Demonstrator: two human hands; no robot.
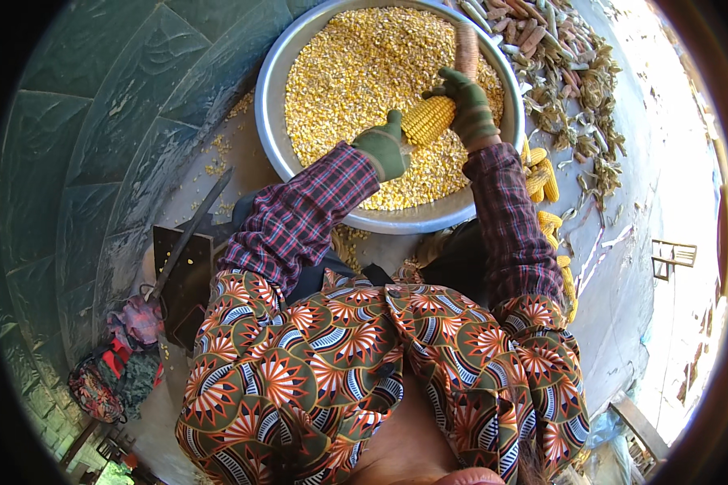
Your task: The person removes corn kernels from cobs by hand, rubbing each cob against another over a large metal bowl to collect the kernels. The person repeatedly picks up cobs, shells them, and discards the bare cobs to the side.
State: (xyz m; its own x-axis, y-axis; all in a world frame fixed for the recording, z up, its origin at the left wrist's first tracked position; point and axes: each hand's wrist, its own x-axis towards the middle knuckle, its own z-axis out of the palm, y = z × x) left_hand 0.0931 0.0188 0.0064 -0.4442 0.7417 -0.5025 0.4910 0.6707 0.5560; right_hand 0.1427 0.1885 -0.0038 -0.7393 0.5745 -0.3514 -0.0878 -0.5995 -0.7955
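Note:
My left hand (381, 147), in a green glove, grips the lower left end of a yellow ear of corn (428, 120). Most of the ear's visible side bears full rows of kernels. Against its right end is my right hand (472, 108), also gloved, closed around a reddish bare corn cob (466, 51). The cob points up and away, and its upper end is blurred; its lower part is hidden in the glove. Both hands are over a wide metal basin (271, 115) holding loose yellow corn kernels (352, 66).
Bare cobs (531, 36) and dry husks (603, 115) lie right of the basin. Several ears of corn (540, 173) line my right side. At left, a long metal bar (194, 227) leans across a dark board (185, 257), near a stone-tiled wall (115, 121) and cloth bags (118, 376).

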